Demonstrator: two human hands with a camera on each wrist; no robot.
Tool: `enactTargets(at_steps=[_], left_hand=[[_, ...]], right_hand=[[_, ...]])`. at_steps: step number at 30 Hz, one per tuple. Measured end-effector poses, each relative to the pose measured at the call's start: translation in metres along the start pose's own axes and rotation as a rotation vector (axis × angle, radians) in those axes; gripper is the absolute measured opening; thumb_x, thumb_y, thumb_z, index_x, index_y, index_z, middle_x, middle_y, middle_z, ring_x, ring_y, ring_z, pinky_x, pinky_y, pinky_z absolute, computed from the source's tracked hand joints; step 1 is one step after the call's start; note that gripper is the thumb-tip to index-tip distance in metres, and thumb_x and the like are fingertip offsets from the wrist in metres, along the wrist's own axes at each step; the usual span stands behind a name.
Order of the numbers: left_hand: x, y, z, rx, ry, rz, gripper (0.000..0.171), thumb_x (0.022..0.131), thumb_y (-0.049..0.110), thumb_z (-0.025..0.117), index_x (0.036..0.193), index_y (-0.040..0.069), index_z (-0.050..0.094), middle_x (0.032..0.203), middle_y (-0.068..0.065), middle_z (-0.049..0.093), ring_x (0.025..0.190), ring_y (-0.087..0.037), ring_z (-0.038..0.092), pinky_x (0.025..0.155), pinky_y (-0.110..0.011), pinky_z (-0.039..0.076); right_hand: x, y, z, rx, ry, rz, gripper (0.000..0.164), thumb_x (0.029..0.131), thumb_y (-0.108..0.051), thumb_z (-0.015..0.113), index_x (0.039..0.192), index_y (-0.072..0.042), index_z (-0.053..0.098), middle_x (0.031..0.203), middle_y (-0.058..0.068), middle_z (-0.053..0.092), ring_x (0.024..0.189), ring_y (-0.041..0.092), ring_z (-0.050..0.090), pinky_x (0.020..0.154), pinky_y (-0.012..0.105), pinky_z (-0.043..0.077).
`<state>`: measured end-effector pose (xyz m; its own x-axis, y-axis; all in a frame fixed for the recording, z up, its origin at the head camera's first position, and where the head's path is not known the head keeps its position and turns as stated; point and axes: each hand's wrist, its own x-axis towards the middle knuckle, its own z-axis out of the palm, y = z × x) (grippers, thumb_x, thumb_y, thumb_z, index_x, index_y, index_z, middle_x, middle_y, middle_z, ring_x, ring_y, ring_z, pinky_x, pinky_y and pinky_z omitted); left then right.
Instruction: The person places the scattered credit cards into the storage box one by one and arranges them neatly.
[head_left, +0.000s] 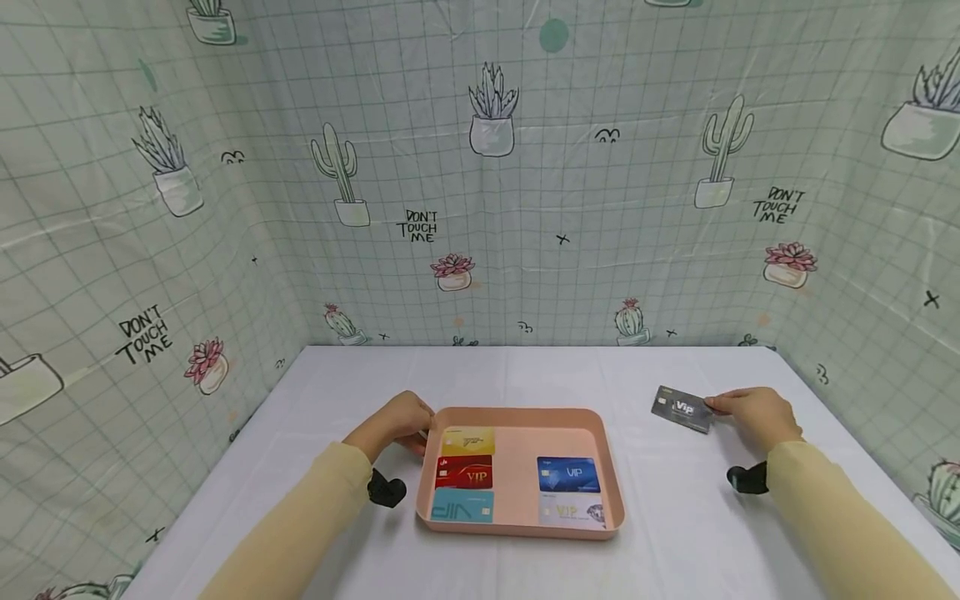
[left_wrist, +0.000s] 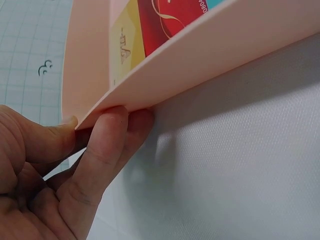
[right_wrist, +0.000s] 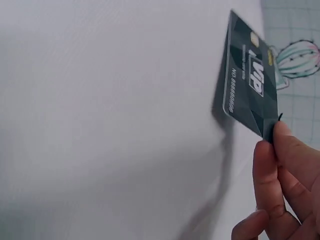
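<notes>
A pink tray (head_left: pixel 514 532) lies on the white table. Down its left side run a yellow card (head_left: pixel 468 440), a red VIP card (head_left: pixel 464 472) and a teal card (head_left: pixel 462 506). On its right side, a blue VIP card (head_left: pixel 568 475) is above a silver VIP card (head_left: pixel 572 511). My left hand (head_left: pixel 406 418) grips the tray's upper left corner, thumb (left_wrist: pixel 55 142) at the rim and fingers against the outer wall. Right of the tray, my right hand (head_left: pixel 757 414) pinches a dark grey VIP card (right_wrist: pixel 250 75) by one end between thumb and fingers.
The white table (head_left: pixel 570 375) has a grid-patterned cloth (head_left: pixel 540 192) with printed plants hanging behind it and at both sides. Each wrist wears a black device, one at the left wrist (head_left: pixel 386 489) and one at the right (head_left: pixel 747 478).
</notes>
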<state>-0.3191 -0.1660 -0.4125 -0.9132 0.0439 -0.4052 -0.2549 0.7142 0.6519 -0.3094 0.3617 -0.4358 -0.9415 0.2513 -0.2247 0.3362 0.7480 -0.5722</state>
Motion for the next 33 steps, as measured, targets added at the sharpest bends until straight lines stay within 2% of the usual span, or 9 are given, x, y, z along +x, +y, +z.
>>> enactTargets(at_steps=[3, 6, 9, 15, 22, 28, 33], left_hand=[[0.002, -0.001, 0.001, 0.002, 0.004, -0.014, 0.031, 0.099, 0.005, 0.058, 0.124, -0.009, 0.069, 0.095, -0.014, 0.075, 0.058, -0.014, 0.068, 0.058, -0.025, 0.061], [0.004, -0.001, 0.002, 0.004, 0.008, -0.022, 0.030, 0.099, 0.006, 0.059, 0.124, -0.008, 0.069, 0.095, -0.014, 0.075, 0.059, -0.015, 0.069, 0.059, -0.026, 0.062], [0.006, -0.001, 0.002, 0.005, 0.008, -0.024, 0.030, 0.098, 0.006, 0.059, 0.123, -0.007, 0.070, 0.094, -0.013, 0.075, 0.058, -0.015, 0.069, 0.059, -0.026, 0.062], [0.007, -0.002, 0.002, 0.004, 0.012, -0.020, 0.029, 0.098, 0.005, 0.059, 0.122, -0.007, 0.071, 0.094, -0.013, 0.075, 0.058, -0.015, 0.068, 0.058, -0.026, 0.062], [0.006, -0.003, 0.002, 0.005, 0.011, -0.017, 0.029, 0.098, 0.005, 0.059, 0.122, -0.008, 0.070, 0.093, -0.013, 0.076, 0.057, -0.014, 0.067, 0.057, -0.025, 0.061], [0.005, -0.002, 0.002, 0.011, 0.012, -0.021, 0.030, 0.098, 0.006, 0.060, 0.123, -0.007, 0.071, 0.094, -0.013, 0.076, 0.055, -0.014, 0.066, 0.057, -0.025, 0.061], [0.002, -0.001, 0.001, 0.001, 0.007, -0.015, 0.030, 0.098, 0.005, 0.058, 0.123, -0.008, 0.070, 0.095, -0.014, 0.076, 0.054, -0.013, 0.065, 0.057, -0.025, 0.061]], right_hand=[[0.004, -0.002, -0.001, 0.082, -0.057, 0.007, 0.057, 0.098, -0.048, 0.062, 0.130, -0.001, 0.067, 0.146, 0.029, 0.052, 0.139, 0.060, 0.032, 0.113, 0.069, 0.031], [0.009, -0.006, -0.002, 0.143, -0.090, 0.006, 0.054, 0.100, -0.046, 0.061, 0.129, -0.001, 0.068, 0.130, 0.019, 0.068, 0.143, 0.058, 0.029, 0.117, 0.067, 0.028], [0.012, -0.013, -0.001, 0.211, -0.119, 0.003, 0.054, 0.100, -0.044, 0.063, 0.131, 0.000, 0.066, 0.114, 0.010, 0.077, 0.147, 0.057, 0.024, 0.119, 0.068, 0.024], [0.009, -0.028, 0.005, 0.349, -0.184, -0.015, 0.065, 0.100, -0.039, 0.066, 0.142, 0.009, 0.054, 0.115, 0.010, 0.078, 0.150, 0.056, 0.020, 0.120, 0.071, 0.023], [0.007, -0.051, 0.015, 0.339, -0.218, -0.035, 0.067, 0.103, -0.039, 0.062, 0.147, 0.009, 0.048, 0.129, 0.016, 0.071, 0.151, 0.055, 0.021, 0.121, 0.070, 0.022], [0.000, -0.071, 0.026, 0.339, -0.248, -0.110, 0.056, 0.103, -0.031, 0.062, 0.143, 0.008, 0.055, 0.125, 0.015, 0.073, 0.150, 0.052, 0.028, 0.123, 0.065, 0.026], [-0.007, -0.088, 0.035, 0.305, -0.251, -0.159, 0.050, 0.103, -0.031, 0.064, 0.137, 0.006, 0.062, 0.129, 0.020, 0.070, 0.145, 0.051, 0.037, 0.121, 0.064, 0.031]])
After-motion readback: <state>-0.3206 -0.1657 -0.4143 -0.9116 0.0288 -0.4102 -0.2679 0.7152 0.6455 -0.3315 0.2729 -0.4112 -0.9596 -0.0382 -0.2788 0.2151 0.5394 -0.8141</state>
